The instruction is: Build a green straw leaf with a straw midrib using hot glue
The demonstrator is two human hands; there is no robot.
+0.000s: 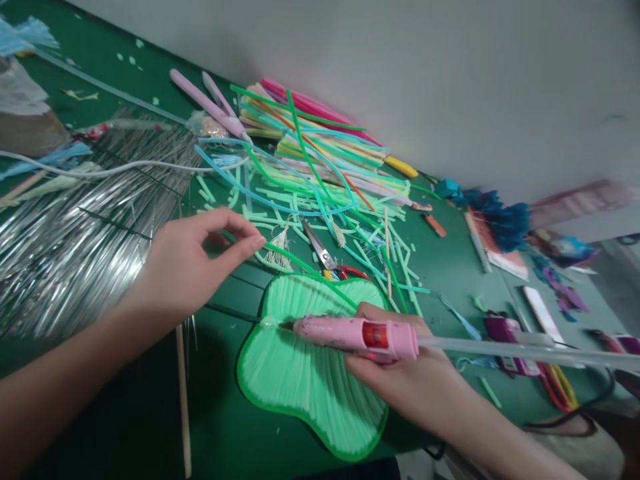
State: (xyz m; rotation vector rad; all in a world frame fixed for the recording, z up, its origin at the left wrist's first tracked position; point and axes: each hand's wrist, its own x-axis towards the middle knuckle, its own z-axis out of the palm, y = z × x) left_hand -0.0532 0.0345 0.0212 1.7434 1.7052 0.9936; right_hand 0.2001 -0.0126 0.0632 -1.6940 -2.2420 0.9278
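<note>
My left hand [183, 267] pinches one end of a bright green pipe cleaner [295, 257] between thumb and fingertips. The strip runs above the leaf toward my right hand [415, 383], where its far end is hidden. That hand is wrapped round a pink hot glue gun [330, 331] with a long clear glue stick [475, 347] out of its back. Below the gun lies a pale green leaf shape [285, 377] with a darker green border. The nozzle is at its left part, close to a whitish glue blob [269, 323], where a dark stem [233, 311] meets the leaf.
Scissors [320, 247] and cut green pieces lie behind the leaf. Further back are bundled coloured pipe cleaners [340, 153] and a pink hair straightener [207, 103]. Silver wires [115, 220] spread at left, crossed by a white cable [140, 165]. A wooden stick [183, 400] stands out in front.
</note>
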